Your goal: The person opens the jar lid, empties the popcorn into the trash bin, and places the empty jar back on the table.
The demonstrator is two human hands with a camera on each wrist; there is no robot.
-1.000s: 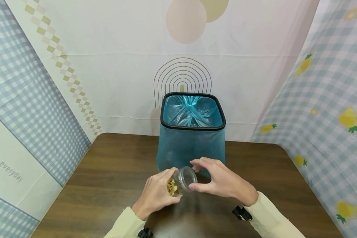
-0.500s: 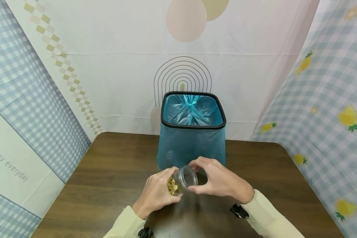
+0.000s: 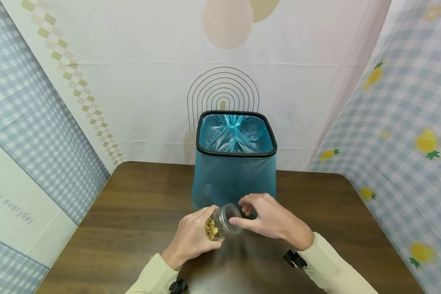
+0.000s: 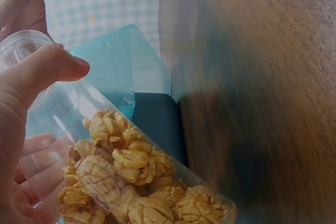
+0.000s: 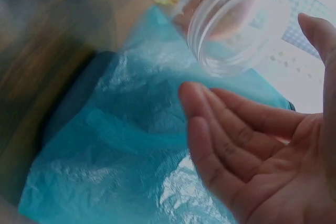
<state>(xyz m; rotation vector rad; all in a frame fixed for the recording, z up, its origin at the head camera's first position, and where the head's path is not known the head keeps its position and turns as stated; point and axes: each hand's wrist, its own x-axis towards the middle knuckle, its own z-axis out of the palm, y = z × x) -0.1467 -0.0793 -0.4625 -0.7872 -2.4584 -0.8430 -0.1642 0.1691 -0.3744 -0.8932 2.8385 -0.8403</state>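
A clear jar (image 4: 79,100) lies tilted on its side above the table, its round ridged end turned right. Several knobbly yellow-brown pieces like caramel popcorn (image 4: 131,177) fill its lower part. My left hand (image 3: 192,234) grips the jar, thumb on one side and fingers around the other. At the jar's clear ridged end (image 5: 236,30), my right hand (image 3: 272,218) hovers with loosely bent fingers (image 5: 226,124) that hold nothing. In the right wrist view its thumb and fingers stand apart from the jar. Whether that end is a clear lid or an open mouth, I cannot tell.
Behind the hands stands a bin (image 3: 236,155) with a black rim and a blue bag knotted inside it. Under everything is a brown wooden table (image 3: 139,204). A patterned cloth (image 3: 150,102) hangs along the back and sides.
Half a second ago my right fingertips and thumb were around the jar's ridged end; now the fingers have spread slightly away to the right. My left hand and the jar stay nearly in place.
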